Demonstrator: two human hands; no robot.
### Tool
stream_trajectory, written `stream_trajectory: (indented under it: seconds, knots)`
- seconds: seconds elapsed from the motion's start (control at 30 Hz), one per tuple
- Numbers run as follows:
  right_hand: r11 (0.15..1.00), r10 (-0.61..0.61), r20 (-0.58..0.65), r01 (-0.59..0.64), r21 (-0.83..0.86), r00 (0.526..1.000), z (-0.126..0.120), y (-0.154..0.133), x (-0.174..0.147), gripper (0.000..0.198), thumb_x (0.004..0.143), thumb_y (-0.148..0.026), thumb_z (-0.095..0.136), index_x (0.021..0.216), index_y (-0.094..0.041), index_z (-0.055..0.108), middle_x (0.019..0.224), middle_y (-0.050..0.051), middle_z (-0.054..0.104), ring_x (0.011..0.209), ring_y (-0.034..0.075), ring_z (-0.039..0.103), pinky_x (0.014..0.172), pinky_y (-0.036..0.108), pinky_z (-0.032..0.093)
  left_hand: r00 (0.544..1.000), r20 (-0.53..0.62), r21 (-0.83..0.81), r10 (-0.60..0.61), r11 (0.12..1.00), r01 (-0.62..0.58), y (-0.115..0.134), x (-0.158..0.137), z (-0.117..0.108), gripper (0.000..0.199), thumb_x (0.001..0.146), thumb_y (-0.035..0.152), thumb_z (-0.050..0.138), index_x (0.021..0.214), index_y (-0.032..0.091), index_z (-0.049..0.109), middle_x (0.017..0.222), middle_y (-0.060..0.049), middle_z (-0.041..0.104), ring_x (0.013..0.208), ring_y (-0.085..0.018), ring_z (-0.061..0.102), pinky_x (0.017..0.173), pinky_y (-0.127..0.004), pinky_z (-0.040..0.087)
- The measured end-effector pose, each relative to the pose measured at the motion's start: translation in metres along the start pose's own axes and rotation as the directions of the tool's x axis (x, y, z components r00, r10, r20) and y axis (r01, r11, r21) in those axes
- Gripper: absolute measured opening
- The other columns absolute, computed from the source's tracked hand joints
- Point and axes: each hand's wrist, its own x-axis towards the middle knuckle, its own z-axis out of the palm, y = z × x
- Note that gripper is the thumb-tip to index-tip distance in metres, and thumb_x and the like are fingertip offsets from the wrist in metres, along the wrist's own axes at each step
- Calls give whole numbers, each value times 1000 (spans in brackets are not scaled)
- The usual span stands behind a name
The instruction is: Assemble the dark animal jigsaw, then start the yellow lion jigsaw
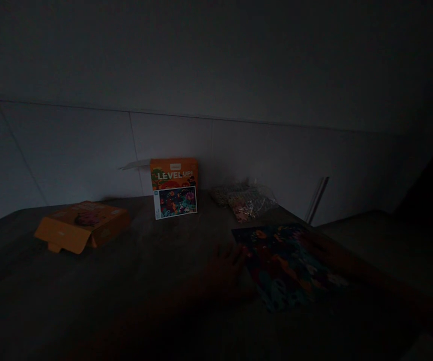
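In dim light, a colourful jigsaw puzzle [284, 265] with dark blue, red and teal patches lies flat on the table. At its left edge is my left hand [226, 268], its fingers spread and the fingertips close to or touching the border. My right hand [323, 253] rests over the puzzle's right side, fingers stretched out and dimly visible. Neither hand grips anything that I can see. A small picture card [176, 203] with a similar flower pattern leans against an upright orange box [174, 165] marked "LEVEL UP!".
An orange box [107, 220] with an open flap lies at the left of the table [144, 271]. Clear plastic bags [252, 200], seemingly holding puzzle pieces, sit at the back beyond the puzzle. Behind the table stands a tiled wall [88, 150]. The table's right edge runs close to the puzzle.
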Motion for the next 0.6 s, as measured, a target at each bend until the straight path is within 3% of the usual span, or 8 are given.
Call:
stream_trajectory:
  seconds: [0.07, 0.13, 0.3, 0.43, 0.53, 0.6]
  knots:
    - [992, 122, -13, -123, -27, 992, -3, -25, 24, 54, 95, -54, 40, 120, -18, 71, 118, 11, 68, 107, 32, 65, 93, 43, 55, 1000, -28, -18, 8, 1000, -8, 1, -1, 1, 95, 88, 74, 45, 158, 15, 19, 162, -18, 15, 149, -43, 12, 117, -67, 7]
    - [969, 215, -137, -228, -89, 967, -4, -54, 56, 48, 97, -44, 40, 110, -14, 75, 102, 13, 73, 96, 33, 68, 88, 43, 54, 998, -59, -39, -26, 999, 24, 3, -4, 2, 92, 89, 68, 50, 158, 14, 21, 162, -19, 18, 148, -43, 15, 118, -66, 10]
    - [983, 111, -277, -146, -110, 955, 3, -127, 160, 39, 104, -33, 38, 119, -16, 70, 120, 11, 68, 113, 27, 62, 100, 35, 45, 974, -138, -58, -179, 983, 172, -3, -33, -1, 67, 95, 44, 46, 152, 10, 37, 160, -20, 23, 148, -40, 20, 120, -61, 18]
    - [984, 96, -249, -130, -124, 964, 9, -165, 239, 29, 100, -26, 57, 125, -12, 63, 126, 13, 63, 117, 24, 59, 104, 40, 44, 981, -126, -83, -147, 987, 137, -38, -84, -7, 59, 95, 42, 49, 150, 22, 43, 159, -13, 29, 145, -37, 30, 116, -57, 32]
    - [961, 208, -239, -243, -128, 948, 15, -176, 276, 26, 99, -31, 63, 115, -11, 65, 118, 12, 64, 111, 25, 61, 99, 46, 48, 967, -177, -73, -181, 983, 170, -79, -114, -2, 49, 95, 37, 47, 142, 26, 54, 151, -11, 46, 137, -34, 46, 112, -52, 43]
    - [940, 285, -256, -321, -112, 924, 21, -177, 290, 27, 99, -33, 63, 111, -9, 65, 113, 13, 64, 107, 26, 62, 97, 48, 50, 965, -125, -40, -231, 973, 228, -107, -120, 9, 47, 97, 39, 45, 140, 26, 57, 146, -12, 51, 136, -37, 46, 113, -57, 40]
